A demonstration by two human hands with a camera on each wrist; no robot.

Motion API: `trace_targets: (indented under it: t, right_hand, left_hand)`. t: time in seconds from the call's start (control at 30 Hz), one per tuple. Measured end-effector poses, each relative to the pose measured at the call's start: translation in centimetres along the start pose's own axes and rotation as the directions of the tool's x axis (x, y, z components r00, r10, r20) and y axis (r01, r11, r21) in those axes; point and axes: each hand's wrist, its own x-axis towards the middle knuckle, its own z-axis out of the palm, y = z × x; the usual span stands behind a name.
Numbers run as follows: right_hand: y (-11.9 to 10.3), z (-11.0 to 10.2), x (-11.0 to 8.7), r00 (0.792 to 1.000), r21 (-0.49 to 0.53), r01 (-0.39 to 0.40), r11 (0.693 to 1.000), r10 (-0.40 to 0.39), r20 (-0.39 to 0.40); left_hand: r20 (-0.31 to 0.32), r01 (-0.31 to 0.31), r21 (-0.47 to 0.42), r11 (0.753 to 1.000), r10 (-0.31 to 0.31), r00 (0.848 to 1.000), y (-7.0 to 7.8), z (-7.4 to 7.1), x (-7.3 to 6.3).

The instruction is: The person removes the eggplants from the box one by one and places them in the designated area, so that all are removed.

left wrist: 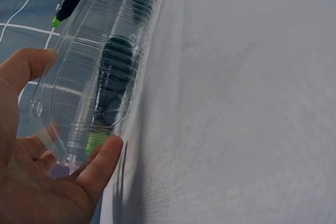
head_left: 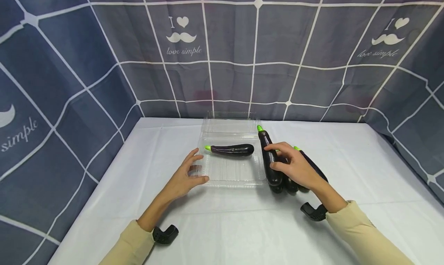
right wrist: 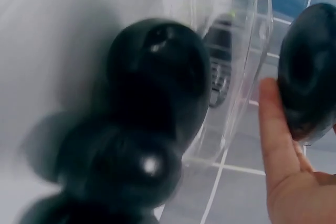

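Observation:
A clear plastic clamshell container (head_left: 236, 176) stands open, its lid (head_left: 227, 125) laid back toward the curtain. One dark purple eggplant (head_left: 232, 150) lies crosswise in it, green stem end to the left. My left hand (head_left: 184, 180) is at the container's left side, thumb and fingers spread around the near corner; in the left wrist view fingertips (left wrist: 113, 145) touch its wall. My right hand (head_left: 295, 164) holds another eggplant (head_left: 269, 161) by thumb and fingers, raised beside the container's right edge, green end pointing away. Its blunt end (right wrist: 310, 72) shows in the right wrist view.
Several more eggplants (head_left: 313, 165) lie in a group under and beside my right hand, partly hidden by it. A white cloth (head_left: 243, 226) covers the table. Grey-blue curtains (head_left: 232, 80) with white lines enclose the back and sides.

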Motion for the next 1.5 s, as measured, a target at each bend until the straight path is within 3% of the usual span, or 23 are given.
trace_targets:
  t: [0.57,0.9,1.5]
  right_hand:
    - [1.6,-4.6,-1.4,0.993,-0.067,-0.115,0.991,0.113,-0.034]
    - [3.4,-6.6,-3.6,0.986,-0.144,-0.149,0.978,0.137,-0.093]
    - [5.5,-10.2,-6.0,0.975,-0.263,-0.224,0.938,0.213,-0.069]
  left_hand:
    - [0.003,-0.007,0.024,1.0,0.007,1.0,0.0,-0.2,0.0]
    - [-0.002,-0.01,0.025,1.0,0.01,1.0,0.0,-0.2,0.1]
    - [0.001,-0.003,0.0,1.0,0.003,1.0,0.0,-0.1,0.0]
